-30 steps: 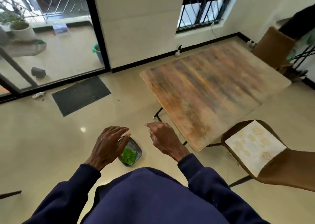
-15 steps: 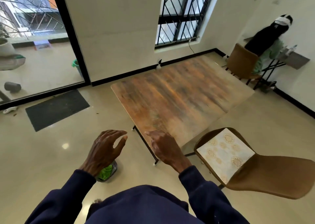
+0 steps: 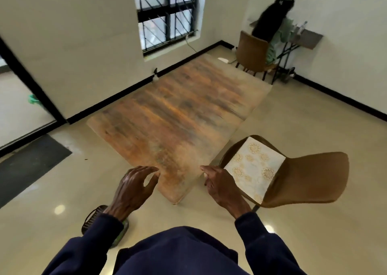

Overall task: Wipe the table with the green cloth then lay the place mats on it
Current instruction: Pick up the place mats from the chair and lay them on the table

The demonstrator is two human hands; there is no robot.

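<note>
Green cloth [image 3: 123,230]: only a sliver shows, low at the left, lying in a dark ribbed dish [image 3: 92,218] on the floor and mostly hidden behind the left sleeve; judged soft, light and limp, more likely to bunch than to slip; best gathered at its middle with the whole hand; whether it is damp cannot be told.

Left hand [image 3: 134,188]: raised above the floor just off the table's near corner; fingers moderately spread and gently curved; holds nothing and touches nothing that can be seen.

Table [image 3: 178,117]: wooden top, worn and streaked; nothing lies on it; judged not yet wiped, since the cloth sits in its dish.

Right hand [image 3: 222,188]: raised just right of the table's near corner, in front of the chair's seat edge; fingers loose and close together, a narrow opening; holds nothing; contact with the chair cannot be confirmed.

Place mats [image 3: 254,168]: pale with a gold pattern, lying flat on the seat of the brown chair [image 3: 310,176] beside the table's right edge; the number in the stack cannot be told; judged thin, light and somewhat flexible; best taken at the edge nearest the seat front, thumb on top and fingers beneath, so they lift flat.
</note>
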